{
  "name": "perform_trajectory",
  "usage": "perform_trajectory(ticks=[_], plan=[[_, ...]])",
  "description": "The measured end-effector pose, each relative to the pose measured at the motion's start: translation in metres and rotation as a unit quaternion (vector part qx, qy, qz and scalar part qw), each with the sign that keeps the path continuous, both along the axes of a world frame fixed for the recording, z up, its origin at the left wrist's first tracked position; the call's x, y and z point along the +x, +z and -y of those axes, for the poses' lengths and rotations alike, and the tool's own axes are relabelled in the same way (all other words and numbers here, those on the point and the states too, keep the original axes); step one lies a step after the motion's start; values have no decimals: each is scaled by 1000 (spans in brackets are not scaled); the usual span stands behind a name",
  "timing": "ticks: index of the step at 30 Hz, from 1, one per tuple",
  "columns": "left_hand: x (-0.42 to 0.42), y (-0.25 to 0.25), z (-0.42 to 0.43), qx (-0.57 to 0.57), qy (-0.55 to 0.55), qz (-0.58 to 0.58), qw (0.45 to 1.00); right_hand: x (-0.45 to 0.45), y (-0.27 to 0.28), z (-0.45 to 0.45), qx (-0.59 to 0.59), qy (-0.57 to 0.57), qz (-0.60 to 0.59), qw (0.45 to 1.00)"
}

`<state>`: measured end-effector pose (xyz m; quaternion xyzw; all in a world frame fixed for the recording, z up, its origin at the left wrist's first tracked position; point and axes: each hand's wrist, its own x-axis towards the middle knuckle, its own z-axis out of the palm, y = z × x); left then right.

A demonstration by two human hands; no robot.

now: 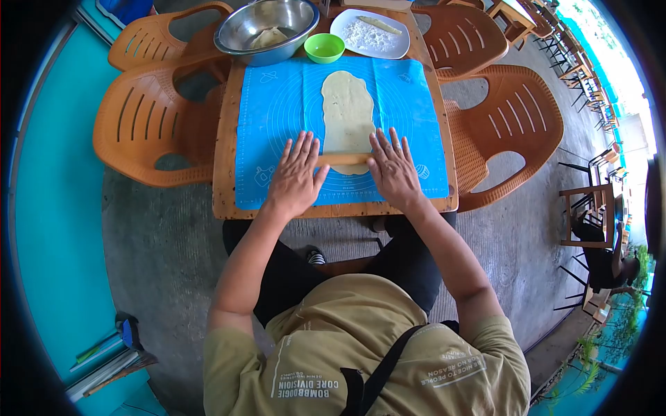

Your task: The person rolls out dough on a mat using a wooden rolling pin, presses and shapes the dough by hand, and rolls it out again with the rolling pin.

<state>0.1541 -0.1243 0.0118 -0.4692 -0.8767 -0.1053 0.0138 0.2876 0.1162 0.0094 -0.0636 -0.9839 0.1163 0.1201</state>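
Note:
A long, flat sheet of dough (348,111) lies lengthwise on a blue silicone mat (270,104) printed with circles and a ruler edge. Across its near end rests a wooden rolling pin (343,159). My left hand (298,173) lies over the pin's left end, with fingers stretched forward. Over the right end is my right hand (395,170), its fingers also straight and slightly spread. Both palms press on the pin without wrapping round it. The pin's two ends are hidden under the hands.
At the table's far side stand a steel bowl (243,31) with dough inside, a small green bowl (324,48) and a white plate (364,47) holding flour and a dough piece. Orange chairs (156,118) flank the wooden table (225,173). A person (603,263) sits far right.

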Motion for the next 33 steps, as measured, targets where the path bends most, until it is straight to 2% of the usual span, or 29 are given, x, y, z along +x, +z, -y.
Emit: perform_trajectory(ticks=[4,11,19,24,28,33], plan=[[27,2,23,47,-50,13,998,32,8,11,-16,23,11,1000],[3,3,2,-7,7,10,1000,-1,-1,3,9,-6,-8,1000],[31,6,26,42,-46,22,998,28,7,11,-16,13,5,1000],[18,8,14,10,-11,23,1000,13,5,5,-4,1,-1,1000],[34,6,28,45,-49,36,997,36,8,10,-14,20,13,1000],[34,6,24,37,-36,25,998,31,5,10,-18,17,10,1000]])
